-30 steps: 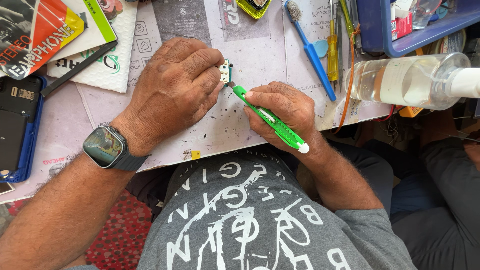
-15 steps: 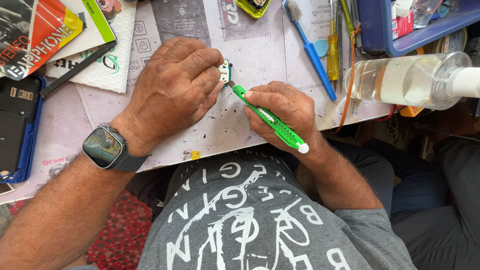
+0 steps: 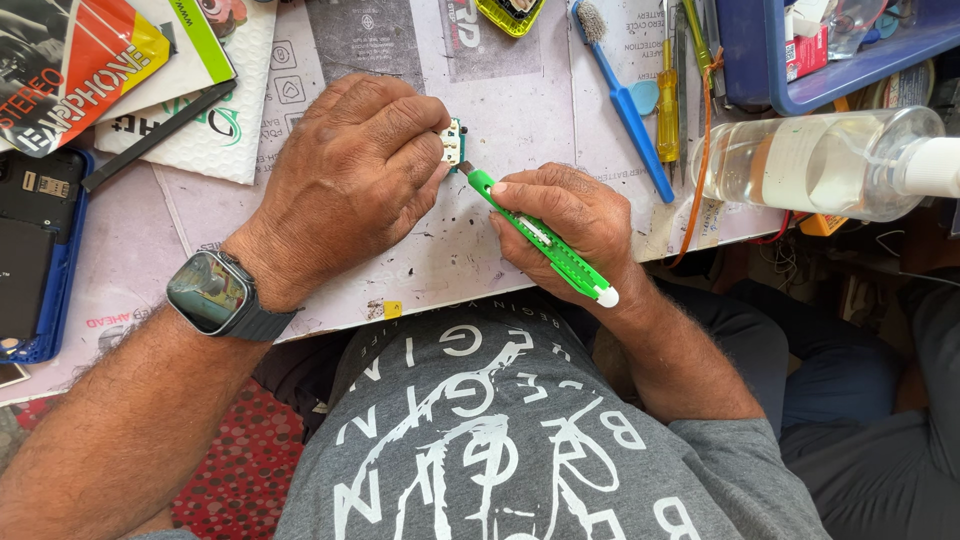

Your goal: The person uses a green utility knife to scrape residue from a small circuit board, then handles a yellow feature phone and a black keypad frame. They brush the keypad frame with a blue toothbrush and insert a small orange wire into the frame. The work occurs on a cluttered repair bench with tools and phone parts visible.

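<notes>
Pinning the small circuit board (image 3: 453, 146) flat with left hand (image 3: 350, 175) fingertips, right hand (image 3: 565, 220) pinches the green cutter (image 3: 540, 237) — short, shallow strokes look best.

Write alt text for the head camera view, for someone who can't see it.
Seen from above, a left hand pins a small green circuit board to a worktable while the right hand works its edge with a green craft knife. A clear bottle lies nearby.

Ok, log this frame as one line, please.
left hand: pins small circuit board to work mat | right hand: holds green utility knife, tip at board | nearby: blue brush, clear bottle
</notes>
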